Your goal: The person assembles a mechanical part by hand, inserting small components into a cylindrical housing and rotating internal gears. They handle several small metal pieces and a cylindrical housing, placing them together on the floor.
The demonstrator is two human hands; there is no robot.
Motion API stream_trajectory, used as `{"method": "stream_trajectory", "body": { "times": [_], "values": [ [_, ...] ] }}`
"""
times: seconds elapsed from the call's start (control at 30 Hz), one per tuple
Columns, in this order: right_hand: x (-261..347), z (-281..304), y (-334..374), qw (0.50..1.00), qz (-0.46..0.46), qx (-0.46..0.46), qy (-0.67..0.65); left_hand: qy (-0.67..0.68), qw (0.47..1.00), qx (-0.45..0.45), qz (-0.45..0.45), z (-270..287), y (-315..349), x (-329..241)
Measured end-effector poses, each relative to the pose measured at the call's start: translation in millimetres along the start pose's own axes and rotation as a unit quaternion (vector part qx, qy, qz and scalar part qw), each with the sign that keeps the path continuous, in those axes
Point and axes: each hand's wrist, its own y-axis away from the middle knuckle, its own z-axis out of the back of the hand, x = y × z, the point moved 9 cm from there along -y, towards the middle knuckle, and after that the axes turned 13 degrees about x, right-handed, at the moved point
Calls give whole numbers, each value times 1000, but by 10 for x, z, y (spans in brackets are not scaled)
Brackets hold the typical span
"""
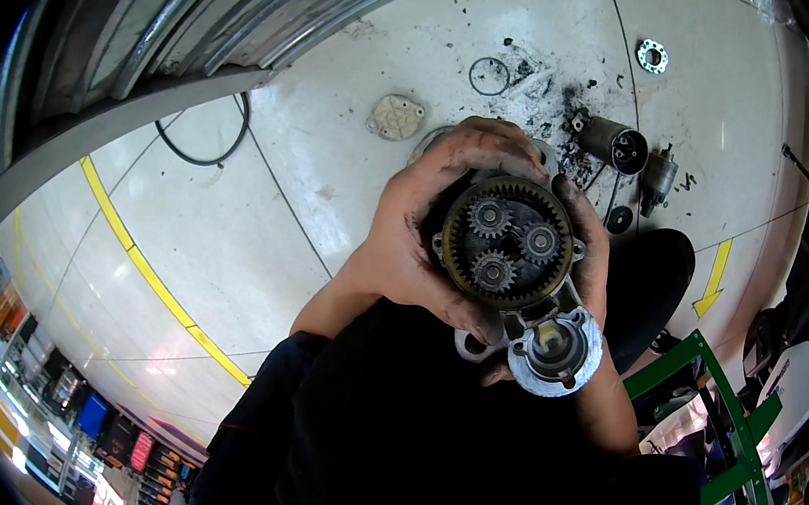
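Note:
Both of my hands grip a starter motor's gear housing (591, 356) in front of my body, its open end facing up. Inside its toothed ring sit three small planet gears (491, 217), dark with grease. My left hand (417, 224) wraps the left side, fingers over the far edge and thumb near the bottom. Around the right side curls my right hand (591, 238), partly hidden behind the housing. Dark smears mark the fingers. A round, silvery opening with a shaft end shows at the housing's near end.
On the floor beyond lie a pale cover plate (397, 117), a thin ring (489, 76), a metal cylinder (611, 144), an armature-like part (660, 174) and a holed disc (652, 56), among black dirt. A metal shutter (153, 19) rises left; a green frame (695, 352) stands right.

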Motion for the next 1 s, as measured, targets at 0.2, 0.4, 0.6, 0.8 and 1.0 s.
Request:
{"method": "stream_trajectory", "body": {
  "times": [0.2, 0.4, 0.6, 0.8, 1.0],
  "values": [
    [216, -65, -57, 990, 84, 26, 111, -173, 984, 39, -22, 65, 5, -224],
    [207, -42, -51, 988, 70, 17, 135, -149, 988, 2, -27, 91, 50, -244],
    [283, -91, -155, 990, 8, 17, 138, -77, 993, -89, 1, 233, 110, -133],
    [44, -62, -97, 991, -84, -11, -102, 22, 994, -91, 57, 228, 114, 7],
    [37, -67, -65, 987, -73, -4, -141, 111, 991, -55, 47, 59, -38, 1]
  ]
}}
